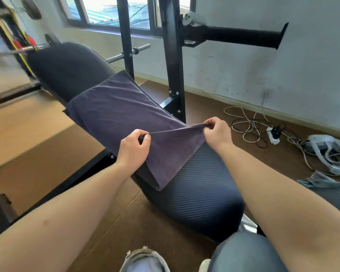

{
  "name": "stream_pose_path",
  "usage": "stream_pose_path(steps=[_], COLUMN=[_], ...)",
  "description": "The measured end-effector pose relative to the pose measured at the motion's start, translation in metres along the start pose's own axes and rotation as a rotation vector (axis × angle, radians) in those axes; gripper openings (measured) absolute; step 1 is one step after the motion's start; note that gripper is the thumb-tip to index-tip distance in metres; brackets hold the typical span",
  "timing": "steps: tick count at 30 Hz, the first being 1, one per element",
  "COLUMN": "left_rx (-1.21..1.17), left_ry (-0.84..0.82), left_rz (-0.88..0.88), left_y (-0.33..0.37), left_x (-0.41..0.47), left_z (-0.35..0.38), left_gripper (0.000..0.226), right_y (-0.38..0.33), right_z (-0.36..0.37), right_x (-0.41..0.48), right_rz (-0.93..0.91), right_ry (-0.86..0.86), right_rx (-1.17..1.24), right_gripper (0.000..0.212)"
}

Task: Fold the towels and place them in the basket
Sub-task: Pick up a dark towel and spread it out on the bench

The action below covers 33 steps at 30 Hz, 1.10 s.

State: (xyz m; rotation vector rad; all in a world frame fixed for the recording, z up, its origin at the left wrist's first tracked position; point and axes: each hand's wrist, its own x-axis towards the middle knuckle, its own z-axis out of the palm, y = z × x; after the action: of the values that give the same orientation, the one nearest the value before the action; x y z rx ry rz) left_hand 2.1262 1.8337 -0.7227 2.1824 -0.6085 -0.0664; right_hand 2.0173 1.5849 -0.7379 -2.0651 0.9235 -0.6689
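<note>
Both hands — left hand [133, 147], right hand [216, 132] — pinch towel [114, 108] corners.

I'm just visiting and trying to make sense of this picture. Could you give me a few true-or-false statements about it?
1. The left hand and right hand each pinch a corner of the towel. True.
2. The towel lies on the floor. False: it lies on the padded bench.
3. The towel is white. False: it is dark purple.
4. A power strip lies on the floor near the wall. True.
</note>
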Motion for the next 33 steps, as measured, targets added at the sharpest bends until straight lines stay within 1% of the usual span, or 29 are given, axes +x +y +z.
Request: stream_pose_path(steps=[5,7,11,14,17,21,24,29,33], left_rx=[0.035,0.028,0.002,0.008,0.015,-0.027,-0.008,-0.061,-0.116], left_ry=[0.082,0.115,0.160,0.152,0.166,0.236,0.281,0.295,0.394], left_rz=[-0.051,-0.089,-0.151,-0.178,-0.161,-0.115,-0.072,-0.041,-0.053], left_y=[-0.011,-0.016,-0.029,-0.041,-0.056,-0.073,-0.086,-0.104,-0.113], left_x=[0.023,0.032,0.051,0.063,0.076,0.095,0.107,0.112,0.117], left_z=[-0.044,-0.060,-0.094,-0.115,-0.130,-0.147,-0.159,-0.174,-0.183], left_gripper=[0.018,0.020,0.020,0.022,0.019,0.013,0.016,0.020,0.021], right_y=[-0.041,-0.062,-0.096,-0.120,-0.143,-0.173,-0.196,-0.226,-0.237], right_z=[0.020,0.026,0.044,0.061,0.080,0.109,0.131,0.167,0.187], right_x=[0.012,0.016,0.033,0.049,0.068,0.096,0.115,0.136,0.147], right_rz=[-0.098,-0.127,-0.153,-0.199,-0.223,-0.257,-0.274,-0.306,-0.306], right_ry=[-0.040,-0.037,-0.020,-0.013,-0.022,-0.039,-0.049,-0.084,-0.113], right_rx=[-0.074,-0.066,0.004,0.030,0.049,0.079,0.093,0.096,0.092], right_gripper=[0.030,0.032,0.023,0.020,0.020,0.022,0.025,0.028,0.027])
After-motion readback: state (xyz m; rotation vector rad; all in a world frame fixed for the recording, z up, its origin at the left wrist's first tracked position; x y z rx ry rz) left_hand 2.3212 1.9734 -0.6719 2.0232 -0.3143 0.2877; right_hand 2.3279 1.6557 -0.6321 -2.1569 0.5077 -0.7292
